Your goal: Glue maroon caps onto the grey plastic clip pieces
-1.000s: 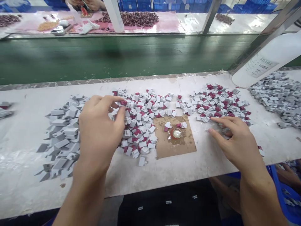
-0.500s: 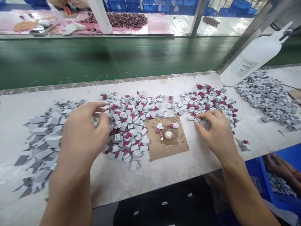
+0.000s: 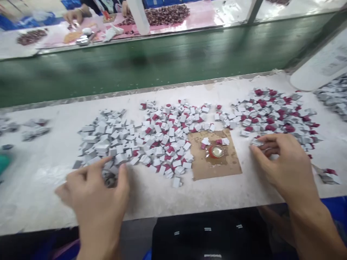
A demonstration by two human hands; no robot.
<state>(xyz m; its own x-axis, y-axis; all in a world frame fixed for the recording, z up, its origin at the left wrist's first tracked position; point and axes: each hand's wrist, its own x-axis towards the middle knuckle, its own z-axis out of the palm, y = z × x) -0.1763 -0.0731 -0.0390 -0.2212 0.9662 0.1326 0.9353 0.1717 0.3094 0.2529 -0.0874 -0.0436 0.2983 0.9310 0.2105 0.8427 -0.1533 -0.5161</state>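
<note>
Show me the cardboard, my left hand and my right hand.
Cardboard [image 3: 217,171]: head view, bare lower part.
Left hand [image 3: 96,191]: head view, back of the hand.
Right hand [image 3: 289,168]: head view, back of the hand.

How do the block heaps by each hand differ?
The left-hand block heap is nearly all grey; the right-hand block heap shows maroon throughout. The left-hand block heap merges into the middle heap; the right-hand block heap only points a narrow tail towards it. Both contain jumbled grey blocks.

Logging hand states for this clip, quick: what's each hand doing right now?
Left hand: open, thumb and fingers apart at the near edge of the grey block pile.
Right hand: closed, apparently pinching one small grey block.
</note>
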